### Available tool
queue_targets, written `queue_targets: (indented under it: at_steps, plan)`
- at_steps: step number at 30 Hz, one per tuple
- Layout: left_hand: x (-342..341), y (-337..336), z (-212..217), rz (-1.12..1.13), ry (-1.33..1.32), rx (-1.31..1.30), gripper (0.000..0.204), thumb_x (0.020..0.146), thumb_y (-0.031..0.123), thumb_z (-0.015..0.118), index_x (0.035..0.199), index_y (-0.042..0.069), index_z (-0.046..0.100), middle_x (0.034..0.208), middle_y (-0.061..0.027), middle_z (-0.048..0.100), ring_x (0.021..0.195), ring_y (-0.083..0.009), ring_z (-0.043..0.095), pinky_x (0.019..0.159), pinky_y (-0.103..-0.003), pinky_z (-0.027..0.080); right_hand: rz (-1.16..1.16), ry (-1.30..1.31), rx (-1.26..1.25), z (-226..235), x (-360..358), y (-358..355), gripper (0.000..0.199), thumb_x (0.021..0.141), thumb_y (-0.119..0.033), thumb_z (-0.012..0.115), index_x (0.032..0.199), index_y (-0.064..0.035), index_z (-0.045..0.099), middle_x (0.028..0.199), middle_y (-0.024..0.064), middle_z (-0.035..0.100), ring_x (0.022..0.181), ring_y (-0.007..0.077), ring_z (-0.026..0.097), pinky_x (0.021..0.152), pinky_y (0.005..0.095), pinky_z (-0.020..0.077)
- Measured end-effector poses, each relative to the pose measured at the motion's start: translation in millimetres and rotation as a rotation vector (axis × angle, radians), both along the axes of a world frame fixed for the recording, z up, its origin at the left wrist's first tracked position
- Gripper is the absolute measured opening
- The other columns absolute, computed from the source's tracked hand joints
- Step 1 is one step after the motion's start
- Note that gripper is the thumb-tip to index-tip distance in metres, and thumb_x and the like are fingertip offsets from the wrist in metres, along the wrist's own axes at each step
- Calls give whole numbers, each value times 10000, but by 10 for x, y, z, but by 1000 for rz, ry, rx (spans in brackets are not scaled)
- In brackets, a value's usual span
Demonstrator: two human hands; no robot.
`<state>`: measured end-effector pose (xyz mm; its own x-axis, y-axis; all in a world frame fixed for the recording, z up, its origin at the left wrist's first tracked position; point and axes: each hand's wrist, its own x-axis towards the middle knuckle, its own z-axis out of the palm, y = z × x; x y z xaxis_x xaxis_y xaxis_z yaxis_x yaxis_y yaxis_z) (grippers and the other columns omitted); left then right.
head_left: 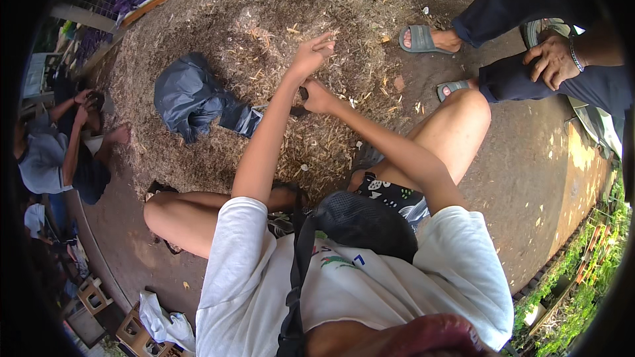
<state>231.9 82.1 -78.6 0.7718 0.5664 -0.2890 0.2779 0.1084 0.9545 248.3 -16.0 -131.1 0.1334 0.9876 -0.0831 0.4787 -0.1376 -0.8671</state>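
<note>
Both hands over mulch (264, 20); left hand (311, 53) loosely spread; right hand (319, 97) pinching dark tool (301, 102).

The dark tool (301, 102) is small and blackish. It sits low over a wide heap of dry, brown mulch (264, 39) and pokes out on both sides of the right hand (319, 97), which is wrapped round it. One end points left toward a crumpled dark grey plastic bag (192, 99) lying on the mulch. The left hand (311, 55) hangs just above, fingers loosely bent, not touching the tool. What kind of tool it is cannot be made out.
</note>
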Motion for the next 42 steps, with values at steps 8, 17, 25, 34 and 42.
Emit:
queue_targets:
  at_steps: [8, 17, 25, 34, 42]
  plan:
    - [-1296, 479, -395, 142, 367, 384, 410, 865, 234, 617, 1163, -45, 583, 910, -136, 662, 800, -169, 639, 696, -294, 503, -43, -130, -124, -41, 91, -16, 670, 669, 49, 636, 1314, 63, 454, 1051, 159, 526, 996, 296, 548, 886, 357, 453]
    - [-1529, 61, -521, 145, 407, 435, 293, 865, 245, 625, 703, 1, 636, 546, -62, 605, 491, -118, 581, 460, -286, 451, -32, -112, -82, -92, 81, -39, 404, 728, 35, 576, 1127, 6, 627, 959, 178, 612, 829, 269, 617, 756, 369, 495]
    - [-1525, -172, -386, 262, 466, 584, 336, 870, 271, 552, 795, -46, 631, 680, -269, 599, 685, -416, 611, 664, -455, 458, -13, -2, -252, 24, 82, -96, 402, 775, 74, 581, 1172, 11, 601, 911, 133, 601, 576, 138, 626, 515, 282, 514]
    - [-1631, -331, -434, 275, 468, 538, 314, 889, 254, 546, 805, -36, 633, 656, -228, 598, 620, -359, 595, 622, -436, 441, -48, -232, -134, 60, -3, -188, 462, 766, -106, 700, 1215, -137, 595, 1065, 139, 473, 934, 268, 541, 798, 397, 465]
    - [-2010, -270, -338, 563, 342, 571, 355, 878, 276, 581, 732, -45, 614, 599, -181, 584, 565, -290, 568, 602, -399, 435, 66, -443, -261, 31, -158, -146, 639, 783, -214, 720, 1363, -203, 452, 1355, 193, 283, 1180, 407, 428, 964, 475, 421]
